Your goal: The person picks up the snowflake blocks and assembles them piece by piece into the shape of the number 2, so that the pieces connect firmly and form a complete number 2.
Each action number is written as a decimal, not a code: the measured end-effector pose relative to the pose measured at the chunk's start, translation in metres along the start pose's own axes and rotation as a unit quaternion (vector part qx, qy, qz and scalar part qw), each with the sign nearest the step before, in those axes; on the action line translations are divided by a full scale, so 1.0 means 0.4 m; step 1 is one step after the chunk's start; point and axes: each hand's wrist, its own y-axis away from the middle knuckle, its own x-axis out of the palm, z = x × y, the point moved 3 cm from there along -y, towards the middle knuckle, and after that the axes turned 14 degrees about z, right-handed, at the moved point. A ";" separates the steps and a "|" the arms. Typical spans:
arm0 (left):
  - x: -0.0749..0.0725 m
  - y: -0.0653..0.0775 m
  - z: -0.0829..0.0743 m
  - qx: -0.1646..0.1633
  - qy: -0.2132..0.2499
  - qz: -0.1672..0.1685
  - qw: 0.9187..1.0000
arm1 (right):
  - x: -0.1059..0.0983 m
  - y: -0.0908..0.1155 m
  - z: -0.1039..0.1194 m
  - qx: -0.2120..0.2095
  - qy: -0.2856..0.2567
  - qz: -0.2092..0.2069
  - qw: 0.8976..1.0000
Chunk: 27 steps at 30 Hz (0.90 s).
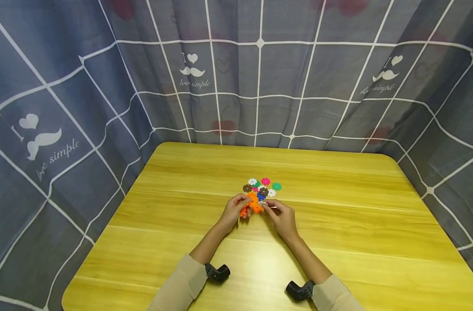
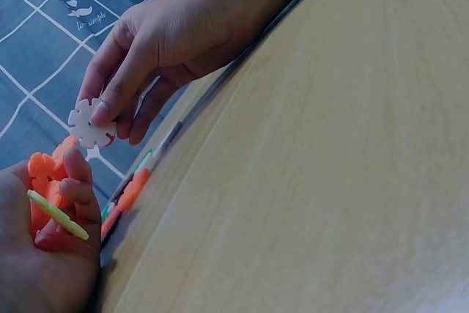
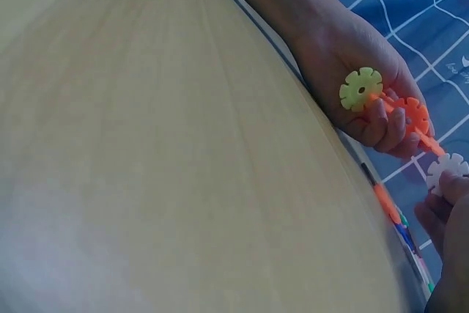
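My left hand grips a joined chain of orange notched plastic discs. A yellow-green disc is attached at the chain's palm end, its edge turned up in the left wrist view. Between thumb and fingers, my right hand pinches a white notched disc. That white disc meets or nearly meets the outermost orange disc; whether their slots are engaged I cannot tell. Fingers partly cover the orange pieces. Both hands are close together, just above the table.
Loose notched discs lie in a small pile beyond the hands, including pink, green, brown and blue ones. The wood-grain table extends around them. A grey checked curtain surrounds its back and sides.
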 end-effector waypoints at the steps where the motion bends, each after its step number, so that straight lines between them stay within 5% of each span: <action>1: 0.000 -0.001 0.001 0.001 -0.003 0.002 1.000 | -0.001 0.000 -0.001 0.000 -0.001 0.002 1.000; 9: 0.001 -0.001 0.004 0.005 -0.010 0.039 0.999 | 0.001 0.002 -0.002 0.005 -0.024 0.023 0.999; 20: -0.006 0.006 -0.007 -0.001 0.000 0.052 0.999 | 0.014 -0.001 0.018 -0.038 0.036 0.019 0.998; 27: -0.005 0.009 -0.011 0.001 -0.002 0.047 0.999 | 0.032 0.013 -0.049 -0.045 0.056 0.003 0.997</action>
